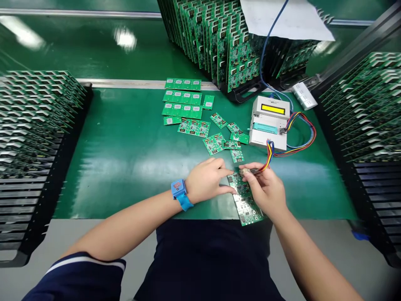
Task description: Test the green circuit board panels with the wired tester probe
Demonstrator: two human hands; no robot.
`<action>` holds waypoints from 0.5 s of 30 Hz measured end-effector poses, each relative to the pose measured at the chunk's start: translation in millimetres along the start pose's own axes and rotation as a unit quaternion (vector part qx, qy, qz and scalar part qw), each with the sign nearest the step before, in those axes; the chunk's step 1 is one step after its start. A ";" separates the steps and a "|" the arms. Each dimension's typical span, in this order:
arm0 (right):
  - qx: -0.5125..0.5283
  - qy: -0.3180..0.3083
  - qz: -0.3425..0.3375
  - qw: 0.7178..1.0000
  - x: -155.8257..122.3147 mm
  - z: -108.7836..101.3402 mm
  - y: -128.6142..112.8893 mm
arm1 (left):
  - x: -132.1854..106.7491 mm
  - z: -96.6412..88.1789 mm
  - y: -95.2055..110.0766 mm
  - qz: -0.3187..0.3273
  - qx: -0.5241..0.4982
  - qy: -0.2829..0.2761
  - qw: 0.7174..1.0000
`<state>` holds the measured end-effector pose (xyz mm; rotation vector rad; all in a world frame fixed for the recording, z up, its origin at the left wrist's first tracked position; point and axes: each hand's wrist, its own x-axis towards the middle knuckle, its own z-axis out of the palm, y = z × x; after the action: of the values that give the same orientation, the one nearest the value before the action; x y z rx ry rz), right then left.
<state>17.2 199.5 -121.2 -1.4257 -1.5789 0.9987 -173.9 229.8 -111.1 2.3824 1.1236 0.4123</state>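
A green circuit board (pixel 247 205) lies at the front edge of the green table, its near end by my body. My left hand (pixel 211 179) grips the board's far left corner between thumb and forefinger. Pinched in my right hand (pixel 266 188) is a cable connector (pixel 249 171), held at the far end of the board; whether its pins touch the board I cannot tell. Coloured wires (pixel 270 154) run from the connector to a white programmer (pixel 268 123) with a lit yellow display and a teal socket.
Small loose boards (pixel 214 143) and rows of boards with white labels (pixel 182 97) lie beyond my hands. Racks full of upright boards stand at the left (pixel 40 121), the back (pixel 213 37) and the right (pixel 376 108). A blue cable (pixel 265 50) hangs behind the programmer.
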 end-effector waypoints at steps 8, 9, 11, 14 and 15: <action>-0.095 0.005 -0.070 0.993 -0.6 -0.6 0.2 | -1.0 -2.0 1.7 0.001 0.006 -0.013 1.000; -0.104 0.008 -0.079 0.991 -0.6 -0.4 -0.5 | -1.0 -2.5 2.2 0.001 0.007 -0.014 1.000; -0.107 0.012 -0.092 0.990 -0.6 0.4 -1.3 | -1.1 -3.4 3.2 -0.001 0.010 -0.016 1.000; -0.102 0.017 -0.111 0.988 0.0 1.8 -0.4 | -0.6 -4.1 3.3 -0.007 0.016 -0.023 1.000; -0.099 0.019 -0.116 0.988 0.2 2.0 0.2 | -0.3 -3.9 3.1 -0.008 0.018 -0.023 1.000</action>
<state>15.4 199.6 -122.2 -1.3432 -1.8084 0.6905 -174.0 229.1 -106.1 2.4002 1.1365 0.3327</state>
